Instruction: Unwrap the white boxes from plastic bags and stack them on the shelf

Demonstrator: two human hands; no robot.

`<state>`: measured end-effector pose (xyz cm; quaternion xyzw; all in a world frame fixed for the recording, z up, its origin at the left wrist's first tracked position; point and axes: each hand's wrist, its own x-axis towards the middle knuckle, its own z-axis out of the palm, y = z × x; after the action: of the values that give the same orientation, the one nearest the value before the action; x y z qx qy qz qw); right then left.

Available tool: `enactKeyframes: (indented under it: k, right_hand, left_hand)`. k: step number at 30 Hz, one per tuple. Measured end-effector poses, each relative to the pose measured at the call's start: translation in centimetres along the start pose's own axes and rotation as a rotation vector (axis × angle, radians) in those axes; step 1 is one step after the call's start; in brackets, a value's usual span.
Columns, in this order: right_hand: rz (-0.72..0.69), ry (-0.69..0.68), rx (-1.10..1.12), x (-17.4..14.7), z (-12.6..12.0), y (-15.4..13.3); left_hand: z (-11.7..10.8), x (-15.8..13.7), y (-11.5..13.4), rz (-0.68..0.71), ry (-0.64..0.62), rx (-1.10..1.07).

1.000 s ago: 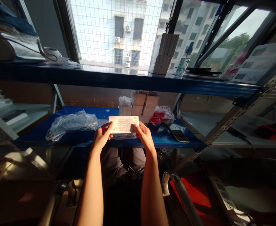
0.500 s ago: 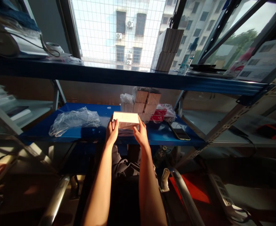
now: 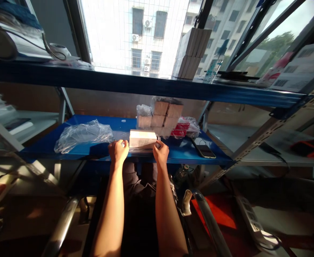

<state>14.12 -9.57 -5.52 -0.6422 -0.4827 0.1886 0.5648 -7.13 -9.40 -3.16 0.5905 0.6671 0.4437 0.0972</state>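
A small pale carton [image 3: 143, 138] sits near the front edge of the blue shelf, its top bright in the sun. Clear plastic film [image 3: 140, 150] shows along its lower front edge. Just left of the carton, my left hand [image 3: 118, 151] is closed in a pinch with a shiny bit at the fingertips, seemingly the film. At the carton's right end, my right hand [image 3: 161, 152] pinches clear plastic too. Exactly how the film runs around the carton cannot be made out.
A crumpled clear plastic bag [image 3: 84, 136] lies to the left on the blue shelf [image 3: 173, 154]. Behind the carton stand stacked brown boxes [image 3: 163, 116] in plastic, beside red packets [image 3: 180, 129]. A phone [image 3: 204, 148] lies at the right. An upper shelf [image 3: 135, 84] crosses above.
The carton was held between both hands, tilted and slightly higher; now it rests lower on the shelf. My hands have let go of its sides, and my left hand has moved outward, both now pinching.
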Motion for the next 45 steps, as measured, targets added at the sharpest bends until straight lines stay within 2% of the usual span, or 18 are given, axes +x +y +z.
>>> enactKeyframes:
  k: [3,5,9,11,16,22,25,28,31,35,39,45]
  right_hand:
    - [-0.069,-0.037,0.268,0.1,-0.1,-0.7]
    - [-0.161,-0.091,0.412,0.0,-0.6,-1.8]
    - [-0.274,-0.158,0.476,-0.7,-2.4,-4.9]
    - [-0.32,-0.176,0.457,-1.1,-3.4,-6.2]
    - [-0.413,-0.195,0.401,-1.8,-5.5,-8.0]
    - [-0.366,-0.178,0.382,-1.6,-6.3,-8.3]
    - [-0.38,-0.105,0.32,-1.4,-6.3,-8.0]
    - [-0.377,0.005,0.196,-1.5,-6.7,-8.2]
    - [-0.343,0.086,0.091,-1.9,-7.4,-8.9]
    - [-0.331,0.071,0.12,-2.4,-8.1,-10.0]
    - [-0.289,-0.008,0.127,-2.7,-8.2,-10.3]
    - [-0.375,-0.199,0.016,-3.4,-6.8,-11.0]
  left_hand:
    - [0.2,0.3,-0.2,0.01,-0.036,-0.072]
    - [0.4,0.4,0.3,0.059,-0.004,-0.156]
    - [0.3,0.2,2.4,0.203,0.146,-0.409]
    - [-0.1,-0.1,3.3,0.216,0.202,-0.472]
    - [-1.8,-0.6,3.3,0.115,0.367,-0.346]
    - [-3.7,-0.2,2.6,-0.028,0.327,-0.193]
    - [-4.8,-0.4,3.3,-0.052,0.352,-0.112]
    - [-5.6,-0.5,4.0,0.007,0.403,-0.133]
    - [-5.8,-0.4,4.6,0.048,0.325,-0.268]
    - [-5.2,-0.6,5.6,0.2,0.213,-0.483]
    - [-4.0,-1.5,6.6,0.369,0.041,-0.632]
    - [-2.5,-2.6,7.5,0.378,-0.204,-0.59]
